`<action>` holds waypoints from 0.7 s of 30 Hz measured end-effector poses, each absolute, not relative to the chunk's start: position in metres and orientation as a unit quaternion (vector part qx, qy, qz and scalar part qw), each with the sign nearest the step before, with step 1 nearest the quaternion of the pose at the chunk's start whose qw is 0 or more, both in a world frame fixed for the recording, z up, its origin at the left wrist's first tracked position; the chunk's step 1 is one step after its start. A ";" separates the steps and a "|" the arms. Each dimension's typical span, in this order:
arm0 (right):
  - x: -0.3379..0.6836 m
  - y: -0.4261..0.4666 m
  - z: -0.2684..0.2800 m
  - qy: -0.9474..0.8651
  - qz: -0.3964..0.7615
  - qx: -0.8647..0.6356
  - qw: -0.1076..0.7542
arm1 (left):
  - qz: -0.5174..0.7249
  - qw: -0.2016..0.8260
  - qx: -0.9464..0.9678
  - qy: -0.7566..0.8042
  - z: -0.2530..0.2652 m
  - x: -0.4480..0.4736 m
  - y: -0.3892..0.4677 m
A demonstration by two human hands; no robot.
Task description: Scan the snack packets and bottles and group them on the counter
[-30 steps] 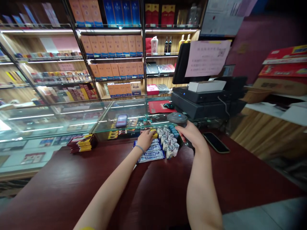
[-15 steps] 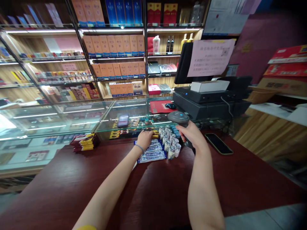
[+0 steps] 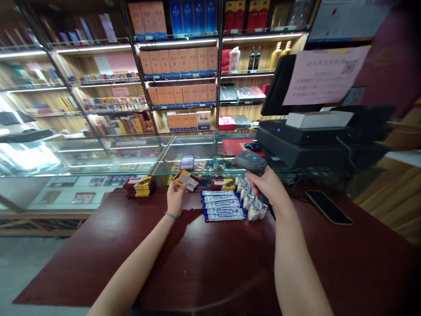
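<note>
My left hand (image 3: 175, 199) is closed on a flat yellow and maroon packet (image 3: 186, 180), which looks like a chocolate bar, raised above the counter with a pale label side showing. In my right hand (image 3: 268, 184) is a dark barcode scanner (image 3: 251, 160) with a small blue light, its head pointing left. Below and between the hands lie several blue and white wrapped sticks (image 3: 223, 206) in a row. Small lidded jars (image 3: 254, 210) stand beside them, partly hidden by my right hand. Another yellow and maroon packet (image 3: 222, 184) lies behind the sticks, and a stack of such packets (image 3: 138, 187) sits farther left.
A phone (image 3: 329, 207) lies on the dark red counter (image 3: 197, 263) at right. Behind runs a glass display case (image 3: 161, 153) with a small screen device (image 3: 187, 162) on it. A monitor (image 3: 279, 85) and a mouse (image 3: 252, 146) are at back right.
My left hand has moved left from behind the wrapped sticks and now holds a yellow and maroon packet. The scanner remains in my right hand. The view has turned slightly left.
</note>
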State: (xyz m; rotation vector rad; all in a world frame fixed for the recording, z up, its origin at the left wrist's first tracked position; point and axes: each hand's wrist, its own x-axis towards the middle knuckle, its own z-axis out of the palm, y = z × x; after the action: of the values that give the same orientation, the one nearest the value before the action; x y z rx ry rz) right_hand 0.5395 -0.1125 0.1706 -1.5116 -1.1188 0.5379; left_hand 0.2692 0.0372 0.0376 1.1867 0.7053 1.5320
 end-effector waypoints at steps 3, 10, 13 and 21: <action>0.521 -0.103 0.168 -0.507 0.220 -0.637 0.536 | 0.648 0.593 0.373 0.299 0.026 0.242 0.041; 0.462 -0.076 0.146 -0.547 0.212 -0.651 0.481 | 0.680 0.624 0.222 0.314 -0.001 0.209 0.056; 0.434 -0.065 0.130 -0.572 0.186 -0.658 0.453 | 0.690 0.629 0.186 0.306 -0.005 0.207 0.060; 0.385 -0.056 0.087 -0.600 0.208 -0.667 0.389 | 0.698 0.634 0.146 0.298 -0.011 0.208 0.063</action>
State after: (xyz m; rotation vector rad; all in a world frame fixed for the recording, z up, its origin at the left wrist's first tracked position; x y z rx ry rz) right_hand 0.3849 -0.0556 0.0870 -1.6968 -1.5271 0.5287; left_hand 0.2085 0.0633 -0.0114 0.3338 0.6812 1.5959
